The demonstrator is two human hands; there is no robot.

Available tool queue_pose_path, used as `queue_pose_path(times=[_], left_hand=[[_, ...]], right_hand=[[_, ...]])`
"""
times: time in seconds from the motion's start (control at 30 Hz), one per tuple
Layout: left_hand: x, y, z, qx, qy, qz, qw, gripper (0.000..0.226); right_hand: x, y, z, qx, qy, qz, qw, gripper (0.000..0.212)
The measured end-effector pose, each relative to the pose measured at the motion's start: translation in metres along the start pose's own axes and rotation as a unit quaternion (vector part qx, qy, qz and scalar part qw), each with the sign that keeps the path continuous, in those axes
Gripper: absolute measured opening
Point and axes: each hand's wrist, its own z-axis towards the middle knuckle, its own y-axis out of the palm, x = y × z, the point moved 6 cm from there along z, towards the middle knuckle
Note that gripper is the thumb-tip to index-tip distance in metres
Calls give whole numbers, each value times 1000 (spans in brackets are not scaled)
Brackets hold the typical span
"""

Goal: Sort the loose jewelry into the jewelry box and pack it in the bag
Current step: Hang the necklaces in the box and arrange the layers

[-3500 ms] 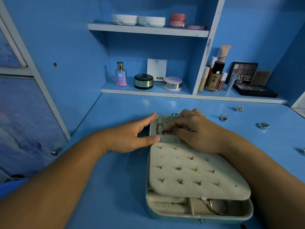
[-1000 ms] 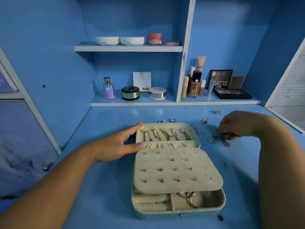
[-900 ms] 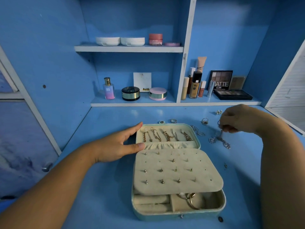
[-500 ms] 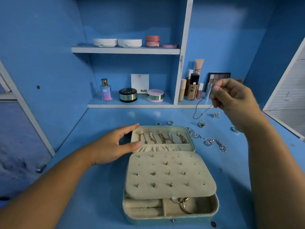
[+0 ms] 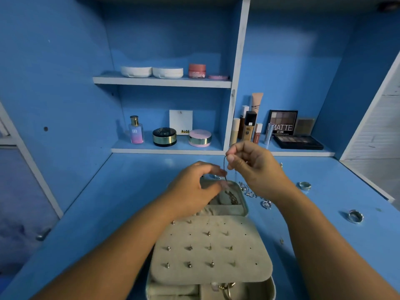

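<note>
- On the blue desk, head view: the jewelry box lies open in front of the person, its lid toward the shelves and its pale stud panel folded over the base.
- Right hand: raised above the lid, fingers curled, pinching the top of a thin chain that hangs straight down.
- Left hand: over the lid's left side, forefinger and thumb nipping the chain's lower end just above the lid pocket.
- Done so far, as I judge it: gold chains already lie in the lid, studs sit in rows on the panel, and a gold hoop shows in the bottom compartment.
- Step in hand: hanging or laying this chain in the lid beside the gold ones.
- Left to do: a cluster of silver pieces lies on the desk just right of the lid, with one ring and a wider ring further right, well apart from the box.
- After that the box must be shut and packed; no bag is in view.
</note>
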Motion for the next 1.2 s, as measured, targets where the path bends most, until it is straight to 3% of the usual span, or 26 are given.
queue_pose_path(times=[0.13,0.3,0.47,0.67,0.73,0.8,0.97,1.07,1.2], left_hand=[[-9,-5,0,58,11,-48,997,7],[-16,5,-1,-16,-36,-103,994,51],[-11,-2,-2,25,-17,-161,987,12],[-11,-12,-4,61,-44,-308,948,18],[-12,-15,-4,73,-56,-323,942,18],[-13,-16,-5,95,-72,-312,943,16],[-23,-19,-6,141,-126,-259,947,9],[-25,-24,-8,168,-125,-169,963,9],[-21,-31,-11,201,-61,17,978,7]], right_hand=[[1,2,2,-12,-3,-5,1000,2],[1,8,2,-21,-6,15,1000,3],[5,3,4,0,6,86,996,3],[19,2,6,-9,90,261,961,8],[20,0,5,-4,96,202,975,8],[21,-2,5,9,91,73,993,7],[33,5,5,-21,88,-106,990,14],[34,10,3,-64,70,-217,972,20],[34,19,2,-91,54,-257,961,17]])
